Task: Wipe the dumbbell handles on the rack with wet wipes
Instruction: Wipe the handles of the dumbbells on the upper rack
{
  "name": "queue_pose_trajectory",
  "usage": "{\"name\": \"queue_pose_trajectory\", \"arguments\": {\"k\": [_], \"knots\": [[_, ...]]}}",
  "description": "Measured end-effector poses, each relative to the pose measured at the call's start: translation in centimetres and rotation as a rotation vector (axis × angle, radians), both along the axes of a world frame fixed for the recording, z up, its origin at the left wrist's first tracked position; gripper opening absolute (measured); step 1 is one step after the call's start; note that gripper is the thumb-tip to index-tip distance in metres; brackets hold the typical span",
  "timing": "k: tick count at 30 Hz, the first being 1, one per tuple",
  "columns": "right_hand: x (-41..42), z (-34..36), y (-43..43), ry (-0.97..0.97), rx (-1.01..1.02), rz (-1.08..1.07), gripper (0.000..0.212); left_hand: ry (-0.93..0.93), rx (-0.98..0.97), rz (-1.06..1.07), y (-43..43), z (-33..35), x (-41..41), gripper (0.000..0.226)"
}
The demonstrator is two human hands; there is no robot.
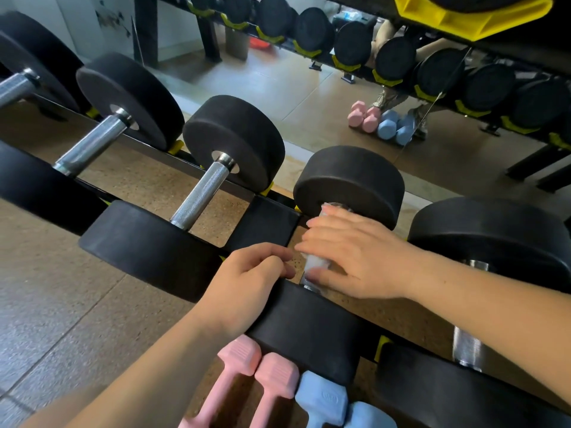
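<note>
A row of black dumbbells with steel handles lies across the rack (pixel 265 222). My right hand (pixel 355 254) wraps a white wet wipe (pixel 316 261) around the handle of one dumbbell, between its far head (pixel 352 180) and near head (pixel 306 329). Most of that handle is hidden under the wipe and my fingers. My left hand (pixel 250 282) rests on the top edge of the near head, fingers curled over it. The bare handle (pixel 204 193) of the dumbbell to the left is uncovered.
Pink dumbbells (pixel 247 384) and blue dumbbells (pixel 324 403) lie on the floor below the rack's front. Another dumbbell handle (pixel 466 347) shows at the right under my forearm. A mirror behind the rack reflects the rack and floor. A yellow cradle (pixel 463 17) hangs overhead.
</note>
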State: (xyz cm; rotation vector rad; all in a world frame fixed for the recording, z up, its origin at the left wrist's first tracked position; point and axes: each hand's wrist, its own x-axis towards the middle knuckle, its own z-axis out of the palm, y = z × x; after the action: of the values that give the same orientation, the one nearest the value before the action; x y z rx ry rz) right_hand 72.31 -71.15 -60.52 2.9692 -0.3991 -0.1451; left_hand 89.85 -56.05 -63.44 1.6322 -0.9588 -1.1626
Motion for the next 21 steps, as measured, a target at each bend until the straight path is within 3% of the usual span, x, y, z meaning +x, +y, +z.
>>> {"name": "queue_pose_trajectory", "arguments": {"k": [5, 9, 12, 15, 18, 21], "knots": [[4.4, -0.5, 0.4, 0.099, -0.104, -0.150, 0.069, 0.002, 0.005, 0.008, 0.1, 0.1, 0.0, 0.036], [0.3, -0.5, 1.7, -0.053, 0.026, 0.012, 0.041, -0.009, 0.009, 0.001, 0.3, 0.4, 0.0, 0.033], [-1.9, -0.7, 1.7, -0.059, 0.003, 0.078, 0.047, -0.006, 0.012, -0.002, 0.2, 0.4, 0.0, 0.030], [-0.2, -1.3, 1.1, -0.038, -0.113, 0.000, 0.051, -0.011, -0.005, 0.001, 0.3, 0.4, 0.0, 0.034], [4.3, -0.8, 1.4, 0.133, -0.180, -0.147, 0.063, -0.016, -0.007, 0.009, 0.4, 0.2, 0.0, 0.035], [5.8, -1.1, 1.5, 0.286, -0.229, -0.061, 0.064, -0.008, 0.014, 0.015, 0.5, 0.1, -0.1, 0.044]]}}
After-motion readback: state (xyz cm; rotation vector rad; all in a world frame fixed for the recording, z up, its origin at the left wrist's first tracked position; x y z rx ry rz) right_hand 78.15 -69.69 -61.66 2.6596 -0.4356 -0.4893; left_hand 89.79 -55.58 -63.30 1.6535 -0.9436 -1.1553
